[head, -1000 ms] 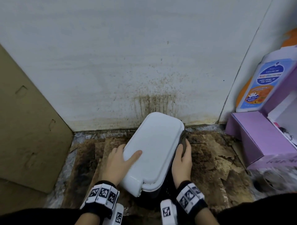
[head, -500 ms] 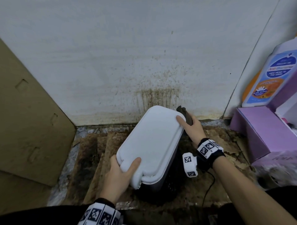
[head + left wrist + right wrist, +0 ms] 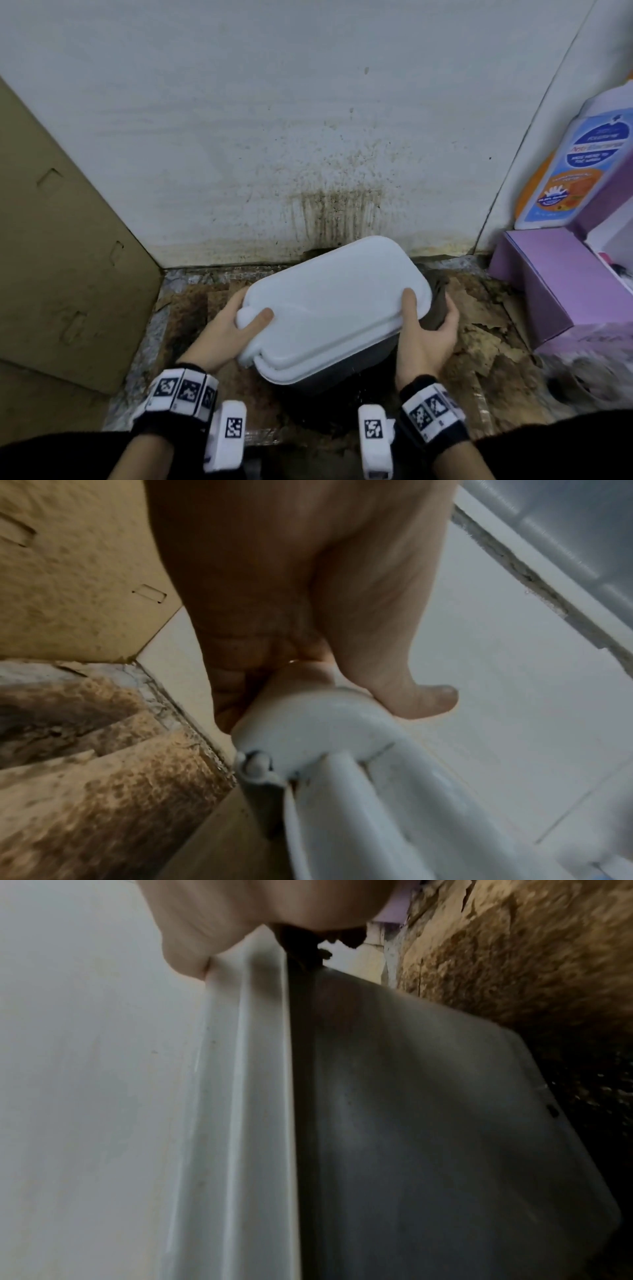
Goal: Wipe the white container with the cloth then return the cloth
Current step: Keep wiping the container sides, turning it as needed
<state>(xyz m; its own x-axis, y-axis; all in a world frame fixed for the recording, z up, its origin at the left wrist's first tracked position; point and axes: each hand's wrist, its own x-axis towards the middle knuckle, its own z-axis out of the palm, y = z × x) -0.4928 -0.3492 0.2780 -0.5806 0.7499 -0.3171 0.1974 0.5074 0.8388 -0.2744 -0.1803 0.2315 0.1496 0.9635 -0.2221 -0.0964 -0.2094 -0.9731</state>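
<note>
1. The white container (image 3: 337, 305) sits lid shut on the stained floor (image 3: 479, 346) close to the back wall (image 3: 308, 120), its near end turned toward the left; what is inside cannot be seen.
2. The left hand (image 3: 226, 329) grips the near-left corner knob of the lid, thumb on top and fingers curled under the edge.
3. The right hand (image 3: 424, 339) clasps the right side, thumb on the lid rim, its fingers pressing the dark cloth (image 3: 435, 305) against the container's grey side wall.
4. A cardboard sheet (image 3: 58, 257) leans just left of the container.
5. A purple box (image 3: 555, 281) stands well to the right, with a labelled bottle (image 3: 582, 171) behind it.
6. The wall right behind the container carries brown drip stains (image 3: 335, 212).
</note>
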